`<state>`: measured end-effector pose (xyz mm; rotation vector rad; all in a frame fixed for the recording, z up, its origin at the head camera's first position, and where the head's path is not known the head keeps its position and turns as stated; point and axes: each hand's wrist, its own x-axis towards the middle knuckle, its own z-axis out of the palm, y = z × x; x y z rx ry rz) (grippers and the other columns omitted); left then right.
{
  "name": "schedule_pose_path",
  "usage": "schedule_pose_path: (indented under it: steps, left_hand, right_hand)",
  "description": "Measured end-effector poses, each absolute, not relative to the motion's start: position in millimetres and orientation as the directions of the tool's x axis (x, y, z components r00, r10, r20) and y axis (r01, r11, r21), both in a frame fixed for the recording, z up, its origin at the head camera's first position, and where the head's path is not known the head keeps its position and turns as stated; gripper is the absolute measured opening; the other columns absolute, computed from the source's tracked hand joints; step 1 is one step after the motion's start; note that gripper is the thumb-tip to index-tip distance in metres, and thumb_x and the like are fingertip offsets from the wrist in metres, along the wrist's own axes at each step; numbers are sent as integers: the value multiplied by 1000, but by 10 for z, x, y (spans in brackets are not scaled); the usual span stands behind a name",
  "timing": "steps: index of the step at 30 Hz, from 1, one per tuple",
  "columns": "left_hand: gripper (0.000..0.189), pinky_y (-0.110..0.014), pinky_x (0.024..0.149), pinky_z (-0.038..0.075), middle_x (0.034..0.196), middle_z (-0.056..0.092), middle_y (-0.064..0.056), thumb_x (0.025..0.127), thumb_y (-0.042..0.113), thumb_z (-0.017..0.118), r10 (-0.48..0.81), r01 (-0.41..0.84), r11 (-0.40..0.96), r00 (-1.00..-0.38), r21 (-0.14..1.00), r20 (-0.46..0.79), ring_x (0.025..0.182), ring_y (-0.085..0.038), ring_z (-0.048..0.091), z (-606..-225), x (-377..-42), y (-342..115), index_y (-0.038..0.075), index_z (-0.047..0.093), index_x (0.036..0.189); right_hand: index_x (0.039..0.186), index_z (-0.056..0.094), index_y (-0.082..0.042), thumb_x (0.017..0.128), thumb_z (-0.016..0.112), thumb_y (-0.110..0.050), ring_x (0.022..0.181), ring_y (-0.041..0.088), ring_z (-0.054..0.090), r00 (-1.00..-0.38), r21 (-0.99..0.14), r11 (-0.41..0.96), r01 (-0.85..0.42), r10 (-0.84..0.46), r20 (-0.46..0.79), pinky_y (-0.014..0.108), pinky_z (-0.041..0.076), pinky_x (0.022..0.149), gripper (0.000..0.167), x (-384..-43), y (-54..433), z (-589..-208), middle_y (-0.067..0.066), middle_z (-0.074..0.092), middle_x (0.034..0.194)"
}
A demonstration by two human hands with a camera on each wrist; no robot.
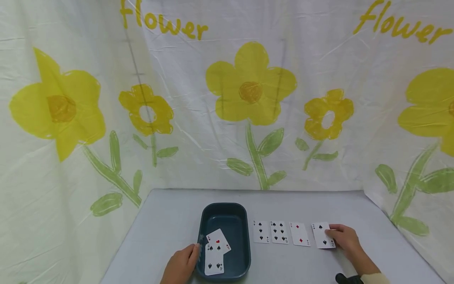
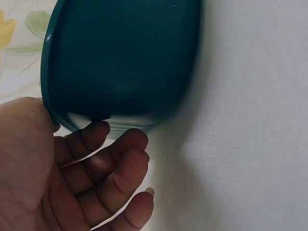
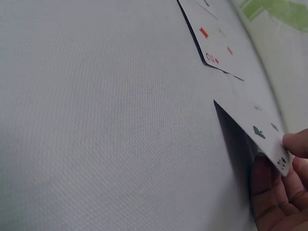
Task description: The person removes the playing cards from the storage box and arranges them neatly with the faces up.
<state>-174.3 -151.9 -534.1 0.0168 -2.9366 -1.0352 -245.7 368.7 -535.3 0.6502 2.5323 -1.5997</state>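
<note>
A dark teal tray (image 1: 247,240) stands on the table, and my left hand (image 1: 181,263) grips its left side with the thumb at the rim. In the left wrist view, curled fingers (image 2: 127,178) lie against the outside of the tray (image 2: 125,57). My right hand (image 1: 345,239) pinches the right edge of a spades playing card (image 1: 320,236) at the right end of a row. In the right wrist view this card (image 3: 250,126) is tilted up, with the thumb on its face and fingers beneath.
Left of the held card lie a two of diamonds (image 1: 299,234), a six of spades (image 1: 279,232) and a three of spades (image 1: 261,232). Inside the tray, a four of spades (image 1: 214,259) overlaps a heart card (image 1: 219,238). A flower-painted curtain (image 1: 191,157) hangs behind the white table (image 1: 149,232).
</note>
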Motion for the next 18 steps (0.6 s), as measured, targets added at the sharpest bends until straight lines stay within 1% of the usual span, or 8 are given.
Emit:
schedule_pose_path:
  steps: [5,9,15,18]
  left_hand:
    - [36,-29,58,39,59,38,3,106,33,46,-30,-9,781,-999,624,23,57,-12,45,-5327,-1738,-1507,14,56,77]
    - [37,-29,58,40,59,39,3,106,34,45,-27,-14,779,-1000,626,11,58,-12,46,-5320,-1740,-1512,14,57,78]
    - [38,-30,59,41,60,40,3,106,36,44,-26,-20,780,-1000,625,0,58,-13,46,-5311,-1740,-1516,14,57,78]
    - [39,-30,59,41,60,39,2,107,37,43,-23,-22,779,-1000,627,-6,58,-13,46,-5306,-1741,-1517,14,56,77]
  right_hand:
    - [134,48,13,92,68,-17,90,27,58,-903,-844,358,399,315,-293,29,48,63,55,-2471,3706,-5366,28,59,115]
    - [134,48,13,94,65,-17,86,26,58,-902,-850,348,397,318,-291,28,47,62,52,-2466,3709,-5360,25,61,111]
    - [131,46,15,95,58,-11,84,26,61,-889,-846,350,401,371,-268,26,48,59,46,-2467,3714,-5362,31,59,110]
    - [130,46,16,95,56,-7,80,24,63,-878,-851,336,404,404,-258,26,50,57,43,-2462,3718,-5368,31,60,106]
